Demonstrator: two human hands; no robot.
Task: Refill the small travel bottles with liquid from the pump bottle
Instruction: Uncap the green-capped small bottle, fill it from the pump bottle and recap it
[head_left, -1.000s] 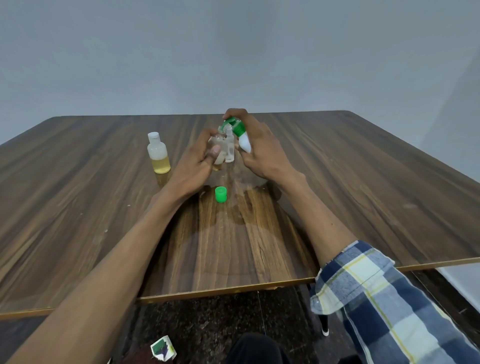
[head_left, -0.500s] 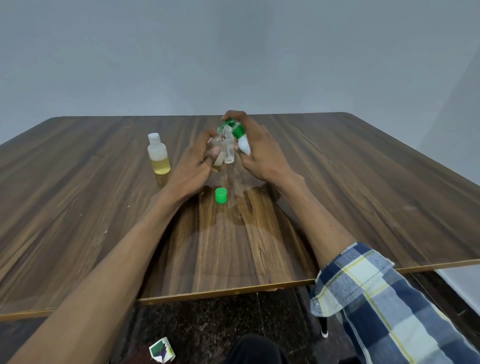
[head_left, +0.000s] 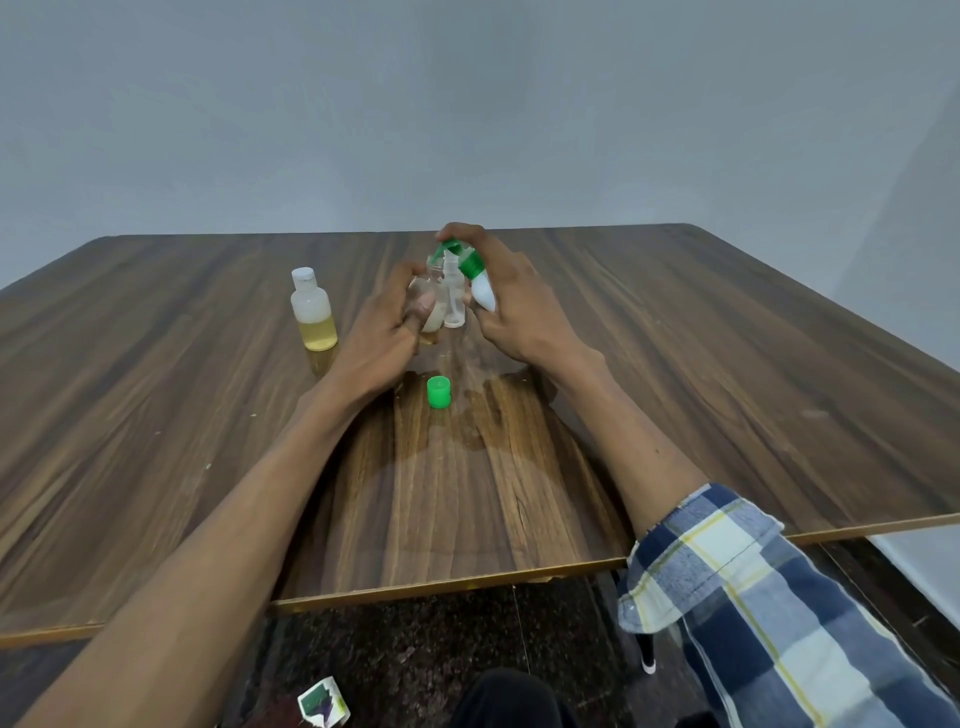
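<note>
Head view: left grip (head_left: 387, 325) held a clear bottle (head_left: 434, 306); right grip (head_left: 511, 306) held the pump bottle (head_left: 478, 283) beside it, tilted.

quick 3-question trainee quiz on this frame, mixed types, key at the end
1. True or false: the green cap is screwed onto a bottle.
2. Which hand grips the pump bottle? A) left hand B) right hand
3. Fill in: the capped bottle left of the hands holds ____ liquid.

Key:
1. False; it stands loose on the table, near the hands.
2. B; the left hand holds a clear small bottle.
3. Yellow.
</note>
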